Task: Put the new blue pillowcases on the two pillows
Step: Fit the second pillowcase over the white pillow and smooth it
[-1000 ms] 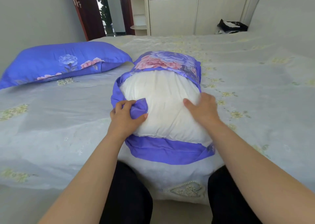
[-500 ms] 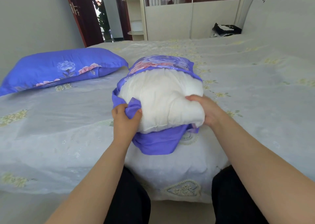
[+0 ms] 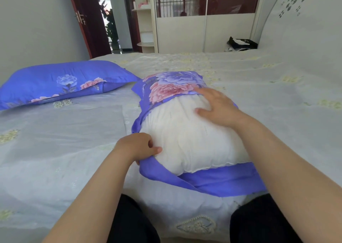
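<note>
On the bed (image 3: 259, 87): white pillow (image 3: 188, 131) half in blue case (image 3: 218, 179), left hand (image 3: 137, 147) pinching its edge, right hand (image 3: 218, 106) flat, open; cased pillow (image 3: 55, 81) beside.

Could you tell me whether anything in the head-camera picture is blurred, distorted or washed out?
In the head view, the right hand on the white pillow is motion-blurred at the fingers; the left hand gripping the blue pillowcase is sharper. The wide lens bends the headboard at the right edge. Daylight through the doorway is overexposed.
</note>
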{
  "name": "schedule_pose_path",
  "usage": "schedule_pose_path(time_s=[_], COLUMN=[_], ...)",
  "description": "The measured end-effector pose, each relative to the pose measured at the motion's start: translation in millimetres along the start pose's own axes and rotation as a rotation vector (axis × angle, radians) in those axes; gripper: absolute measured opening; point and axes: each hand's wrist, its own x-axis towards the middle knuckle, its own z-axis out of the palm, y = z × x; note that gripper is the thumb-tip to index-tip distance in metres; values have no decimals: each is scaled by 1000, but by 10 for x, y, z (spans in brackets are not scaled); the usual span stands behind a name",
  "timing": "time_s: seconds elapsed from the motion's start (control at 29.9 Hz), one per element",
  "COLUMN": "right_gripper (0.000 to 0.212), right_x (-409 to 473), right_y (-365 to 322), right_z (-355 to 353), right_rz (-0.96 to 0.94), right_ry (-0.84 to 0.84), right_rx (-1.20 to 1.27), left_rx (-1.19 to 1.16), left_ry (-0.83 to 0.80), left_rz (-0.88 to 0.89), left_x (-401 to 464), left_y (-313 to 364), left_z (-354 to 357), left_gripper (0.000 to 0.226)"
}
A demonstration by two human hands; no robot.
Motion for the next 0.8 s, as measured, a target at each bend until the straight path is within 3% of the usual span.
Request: schedule_pose_path(time_s=[0.07, 0.13, 0.2, 0.23, 0.3, 0.37, 0.53, 0.63, 0.7, 0.77, 0.8], right_gripper=[71, 71, 71, 70, 69, 67, 67, 68, 68, 63, 59], right_x=[81, 84, 115, 137, 132, 92, 45, 78, 97, 78, 62], right_y=[-150, -173, -161, -155, -138, -104, -4, 14, 16, 5, -19], right_z=[355, 659, 756, 760, 783, 850, 938, 986, 977, 1007, 1029], right_rz=[42, 88, 80, 77, 86, 91, 119, 179, 205, 201, 191], right_ry=[-259, -411, -401, -399, -400, -389, -331, -363, -351, -168, 49], right_rx=[-137, -260, -288, -293, -290, -274, -221, -253, -278, -275, -237], left_rx=[-42, -195, -255, -197, -108, -184, -570, -585, -311, -123, -120], left_ry=[-2, 219, 498, 536, 440, 430, 971, 959, 815, 725, 723], left_rz=[1, -17, 9, 48, 75, 29, 6, 237, 341, 322, 291], left_x=[55, 143, 336, 479, 755, 1026, 1212, 1004, 888, 865, 870], left_y=[-34, -37, 0, 34, 138, 200, 253, 404, 519, 527, 503], left_z=[-92, -269, -420, -437, -323, -48, 61, -106, -52, 66, 97], left_gripper=[43, 40, 37, 44, 60, 52, 23, 25, 24, 22, 25])
